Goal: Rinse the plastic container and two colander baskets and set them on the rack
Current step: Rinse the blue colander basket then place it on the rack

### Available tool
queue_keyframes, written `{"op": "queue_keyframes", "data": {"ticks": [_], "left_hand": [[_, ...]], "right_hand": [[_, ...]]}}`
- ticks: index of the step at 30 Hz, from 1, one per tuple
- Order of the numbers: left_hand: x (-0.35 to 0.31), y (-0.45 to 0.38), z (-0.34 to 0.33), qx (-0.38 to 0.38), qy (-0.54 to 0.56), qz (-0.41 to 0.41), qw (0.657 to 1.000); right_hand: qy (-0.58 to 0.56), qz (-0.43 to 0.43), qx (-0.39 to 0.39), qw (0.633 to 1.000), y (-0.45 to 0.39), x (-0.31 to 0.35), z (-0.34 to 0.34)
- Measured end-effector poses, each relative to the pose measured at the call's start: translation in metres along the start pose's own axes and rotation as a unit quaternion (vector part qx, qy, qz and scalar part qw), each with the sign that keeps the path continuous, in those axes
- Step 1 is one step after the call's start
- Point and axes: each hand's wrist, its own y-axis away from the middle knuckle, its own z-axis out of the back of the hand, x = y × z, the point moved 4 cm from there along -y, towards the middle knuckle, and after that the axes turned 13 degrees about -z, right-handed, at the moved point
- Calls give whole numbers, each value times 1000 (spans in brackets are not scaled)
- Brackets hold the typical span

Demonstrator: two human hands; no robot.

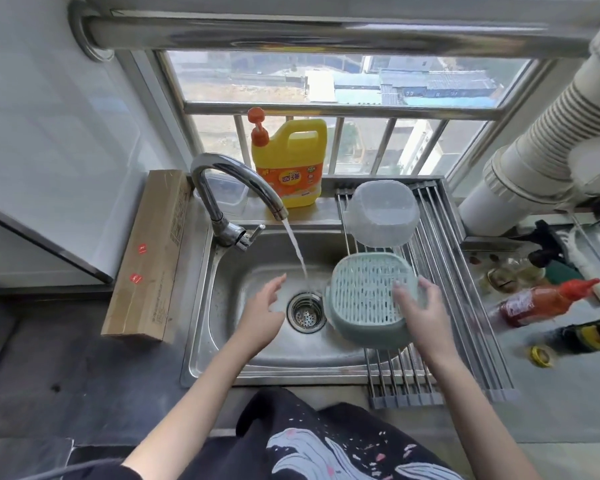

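At centre right we see the right hand (417, 308), fingers (400, 289) spread and laid on the upturned green colander basket (364, 299) resting on the rack (465, 306) at the sink (229, 271) edge. Above it on the rack lies the clear plastic container (381, 213), inverted. The left hand (260, 315), fingers loosely extended and holding nothing, hovers beside the stream from the faucet (229, 181). We see a yellow detergent bottle (290, 161) at upper centre.
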Motion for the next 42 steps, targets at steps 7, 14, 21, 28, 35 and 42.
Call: {"op": "queue_keyframes", "data": {"ticks": [7, 14, 21, 28, 35, 42], "left_hand": [[8, -4, -26, 106, -40, 50, 992], [-26, -15, -65, 155, 81, 64, 983], [-53, -40, -129, 209, 170, 48, 962], [-52, -58, -132, 197, 86, 43, 976], [-54, -65, -131, 133, -130, -39, 982], [-49, -62, -131, 102, -175, -54, 978]], "right_hand": [[189, 158, -104, 964, 0, 3, 3], [-76, -132, 17, 988, -56, -40, 20], [99, -14, -26, 995, -91, -28, 29], [237, -12, -14, 971, -130, -17, 27], [390, -5, 25, 921, -143, -42, 26], [353, 19, -9, 935, -147, -41, 18]]}}
